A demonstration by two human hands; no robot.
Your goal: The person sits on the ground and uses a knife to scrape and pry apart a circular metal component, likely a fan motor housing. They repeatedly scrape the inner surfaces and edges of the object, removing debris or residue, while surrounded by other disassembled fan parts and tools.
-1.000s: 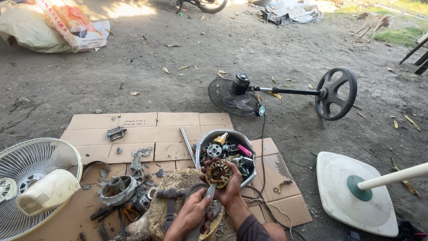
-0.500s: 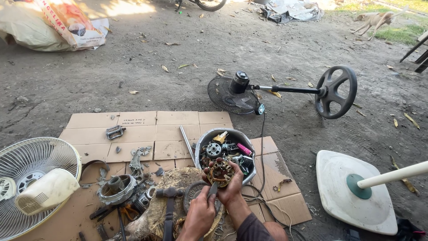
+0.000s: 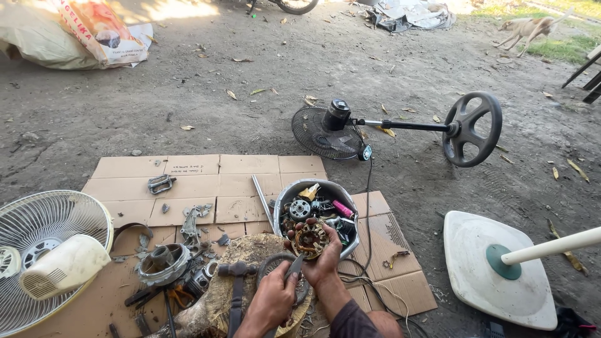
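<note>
Fingers of the right hand (image 3: 322, 260) wrap from below around a stator (image 3: 310, 239), a round core with copper windings, gripping it tight and holding it up just in front of the bowl (image 3: 288, 197). Left hand (image 3: 274, 299) sits lower left of it, fingers closed on a thin tool (image 3: 293, 269) whose grey tip points up toward the stator's underside; can't tell if the tip touches. Both hands hover over a round stump (image 3: 244, 250) with a dark strap across it. The bowl, metal and dented, sits on flattened cardboard (image 3: 188, 188) and holds small parts: a rotor, a yellow piece, a pink piece. A metal rod (image 3: 261, 200) lies just left of the bowl. Left of the stump, a motor housing (image 3: 161, 261) and scattered bits of metal lie on the cardboard, with a bracket (image 3: 160, 183) farther back. White fan guard (image 3: 44, 231) with a cream motor cover lies at far left. Black fan (image 3: 327, 133) lies on its side on the dirt beyond the cardboard, pole leading to a round black base (image 3: 472, 128). White fan base (image 3: 501, 275) with a pole sits at right. Sack (image 3: 69, 31) at top left, dog (image 3: 529, 28) at top right.
</note>
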